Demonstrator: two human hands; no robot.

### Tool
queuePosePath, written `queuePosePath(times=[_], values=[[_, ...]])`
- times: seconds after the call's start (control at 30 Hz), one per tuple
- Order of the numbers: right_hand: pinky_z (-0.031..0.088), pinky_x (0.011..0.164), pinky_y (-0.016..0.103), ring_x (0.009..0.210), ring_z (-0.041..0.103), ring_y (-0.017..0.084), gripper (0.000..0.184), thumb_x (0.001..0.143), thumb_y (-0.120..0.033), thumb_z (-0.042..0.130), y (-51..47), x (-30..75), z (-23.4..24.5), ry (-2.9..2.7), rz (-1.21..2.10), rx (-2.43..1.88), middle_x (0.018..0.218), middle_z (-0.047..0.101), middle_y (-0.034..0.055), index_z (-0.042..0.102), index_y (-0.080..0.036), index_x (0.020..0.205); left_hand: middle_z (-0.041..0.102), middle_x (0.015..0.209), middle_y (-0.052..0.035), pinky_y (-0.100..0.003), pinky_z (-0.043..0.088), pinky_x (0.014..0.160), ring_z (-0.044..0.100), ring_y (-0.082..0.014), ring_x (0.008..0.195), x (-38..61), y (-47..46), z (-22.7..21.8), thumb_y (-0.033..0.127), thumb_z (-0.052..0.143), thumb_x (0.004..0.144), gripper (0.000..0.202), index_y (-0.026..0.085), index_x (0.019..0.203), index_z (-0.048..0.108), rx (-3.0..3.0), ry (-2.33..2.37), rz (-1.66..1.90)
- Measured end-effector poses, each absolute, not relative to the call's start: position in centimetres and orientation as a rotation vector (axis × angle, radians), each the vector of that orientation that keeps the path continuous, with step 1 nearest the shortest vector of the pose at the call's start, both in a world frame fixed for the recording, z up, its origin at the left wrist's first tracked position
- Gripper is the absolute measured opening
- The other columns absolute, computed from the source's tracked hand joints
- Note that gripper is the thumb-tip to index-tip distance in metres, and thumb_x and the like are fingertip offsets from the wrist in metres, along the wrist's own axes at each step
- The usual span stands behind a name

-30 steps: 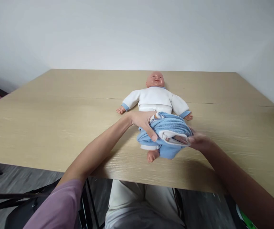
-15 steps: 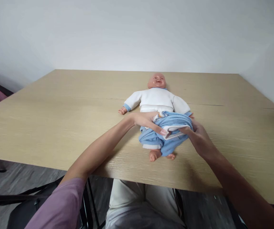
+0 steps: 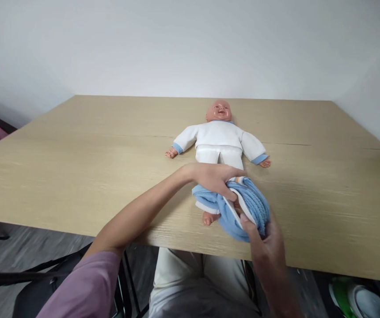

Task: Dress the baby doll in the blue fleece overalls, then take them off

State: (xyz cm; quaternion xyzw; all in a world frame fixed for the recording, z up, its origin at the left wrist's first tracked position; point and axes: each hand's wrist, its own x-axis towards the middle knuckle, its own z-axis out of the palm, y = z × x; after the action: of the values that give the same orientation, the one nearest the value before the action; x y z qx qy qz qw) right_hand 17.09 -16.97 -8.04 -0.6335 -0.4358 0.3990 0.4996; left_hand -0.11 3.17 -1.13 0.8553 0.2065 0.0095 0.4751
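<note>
A baby doll in a white top lies on its back on the wooden table, head away from me. Bunched blue trousers with a white lining sit low on its legs, near the feet. My left hand reaches across the doll's thighs and pinches the trousers' waistband. My right hand grips the bunched cloth from below at the table's near edge. One bare foot shows at the left; the other is hidden by the cloth.
A pale wall stands behind the table. My light trousers show under the near edge. Dark chair legs are at the lower left, and a green and white shoe lies on the floor at the lower right.
Both hands have pulled the blue trousers down from the doll's waist toward its feet. My right hand moved toward me to the table edge. The doll's white body below the top now shows.
</note>
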Motion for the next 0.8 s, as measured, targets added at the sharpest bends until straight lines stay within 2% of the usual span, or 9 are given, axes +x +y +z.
queuePosePath(times=[0.13, 0.27, 0.37, 0.47, 0.57, 0.63, 0.7, 0.8], values=[[0.053, 0.076, 0.038, 0.086, 0.070, 0.032, 0.024, 0.104, -0.052, 0.076, -17.2, 18.9, -9.9, -1.195, 0.751, -1.772, 0.095, 0.079, 0.0085, 0.071, -0.030, 0.110, 0.081, 0.118, -0.0160, -0.042, 0.059, 0.086, 0.078, -0.0338, 0.100, 0.5, 1.3, -0.9, 0.048, 0.077, 0.092, 0.053, 0.018, 0.134, 0.065, 2.336, 0.743, -0.143], [0.040, 0.067, 0.039, 0.072, 0.064, 0.033, 0.030, 0.097, -0.057, 0.072, -16.6, 20.1, -11.1, -1.313, 0.513, -1.981, 0.074, 0.072, 0.0078, 0.072, -0.028, 0.105, 0.082, 0.127, -0.0207, -0.040, 0.060, 0.090, 0.080, -0.0366, 0.112, 1.5, -0.7, -0.2, 0.049, 0.080, 0.098, 0.065, 0.015, 0.148, 0.057, 2.412, 0.946, -0.319], [0.037, 0.067, 0.039, 0.071, 0.065, 0.034, 0.037, 0.093, -0.055, 0.058, -16.3, 20.1, -11.3, -1.394, 0.386, -2.094, 0.079, 0.076, 0.0115, 0.075, -0.024, 0.105, 0.084, 0.125, -0.0209, -0.041, 0.060, 0.091, 0.082, -0.0372, 0.115, 1.9, -1.9, 0.2, 0.046, 0.080, 0.100, 0.074, 0.011, 0.158, 0.049, 2.443, 1.032, -0.406], [0.042, 0.069, 0.040, 0.076, 0.070, 0.036, 0.046, 0.093, -0.057, 0.052, -16.0, 20.2, -11.1, -1.454, 0.446, -2.098, 0.090, 0.082, 0.0154, 0.077, -0.023, 0.111, 0.085, 0.119, -0.0194, -0.043, 0.059, 0.091, 0.083, -0.0385, 0.113, 1.9, -2.6, -0.1, 0.050, 0.079, 0.101, 0.082, 0.009, 0.163, 0.044, 2.492, 1.039, -0.416], [0.047, 0.070, 0.042, 0.076, 0.072, 0.037, 0.051, 0.090, -0.060, 0.053, -15.8, 20.6, -11.4, -1.473, 0.573, -2.074, 0.087, 0.082, 0.0138, 0.078, -0.023, 0.115, 0.082, 0.130, -0.0204, -0.045, 0.057, 0.100, 0.079, -0.0397, 0.124, 1.5, -3.0, -0.7, 0.051, 0.081, 0.100, 0.081, 0.010, 0.160, 0.046, 2.565, 1.024, -0.375], [0.051, 0.072, 0.043, 0.081, 0.076, 0.038, 0.052, 0.089, -0.060, 0.057, -15.7, 21.0, -11.9, -1.466, 0.649, -2.031, 0.092, 0.084, 0.0137, 0.079, -0.023, 0.118, 0.080, 0.135, -0.0208, -0.045, 0.055, 0.107, 0.075, -0.0393, 0.130, 1.0, -3.3, -1.1, 0.051, 0.083, 0.099, 0.077, 0.011, 0.156, 0.049, 2.583, 1.010, -0.330], [0.057, 0.075, 0.044, 0.089, 0.080, 0.038, 0.051, 0.089, -0.057, 0.062, -15.7, 21.3, -12.7, -1.422, 0.742, -1.943, 0.100, 0.087, 0.0134, 0.079, -0.023, 0.123, 0.080, 0.130, -0.0190, -0.045, 0.053, 0.108, 0.075, -0.0380, 0.127, 0.5, -3.5, -1.5, 0.052, 0.083, 0.101, 0.072, 0.012, 0.151, 0.050, 2.564, 0.990, -0.252], [0.065, 0.080, 0.043, 0.094, 0.083, 0.035, 0.044, 0.088, -0.046, 0.069, -15.7, 21.4, -13.9, -1.318, 0.938, -1.725, 0.104, 0.089, 0.0101, 0.080, -0.025, 0.126, 0.081, 0.117, -0.0143, -0.044, 0.053, 0.101, 0.078, -0.0364, 0.115, -0.4, -3.6, -2.2, 0.052, 0.086, 0.099, 0.072, 0.015, 0.148, 0.049, 2.466, 0.957, -0.099]])
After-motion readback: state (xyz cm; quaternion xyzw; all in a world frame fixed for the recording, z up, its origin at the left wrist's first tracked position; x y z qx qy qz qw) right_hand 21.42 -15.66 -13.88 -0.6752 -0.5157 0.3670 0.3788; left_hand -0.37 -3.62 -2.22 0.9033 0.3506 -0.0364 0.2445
